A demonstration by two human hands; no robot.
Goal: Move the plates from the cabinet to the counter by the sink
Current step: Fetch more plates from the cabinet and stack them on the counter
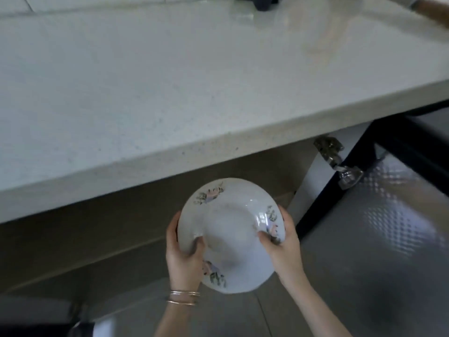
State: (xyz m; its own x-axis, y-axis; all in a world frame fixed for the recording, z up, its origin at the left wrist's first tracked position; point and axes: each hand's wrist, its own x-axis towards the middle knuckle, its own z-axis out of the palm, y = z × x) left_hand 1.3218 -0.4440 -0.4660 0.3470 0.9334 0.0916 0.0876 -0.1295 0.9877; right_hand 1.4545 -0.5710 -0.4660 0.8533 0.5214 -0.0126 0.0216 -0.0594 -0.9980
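A white deep plate [230, 229] with pink flower prints on its rim is held in front of the open lower cabinet [121, 227], below the counter's front edge. My left hand [184, 254] grips its left rim, thumb inside the plate. On the right rim sits my right hand [281, 244], thumb also on the inner face. The pale speckled counter [170, 81] stretches above and beyond the plate. The sink is not in view.
The cabinet door [379, 215] stands open to the right, its metal hinge [332, 154] under the counter edge. A dark object [262, 2] sits at the counter's far edge. A wooden-handled item [432, 8] lies at the top right corner.
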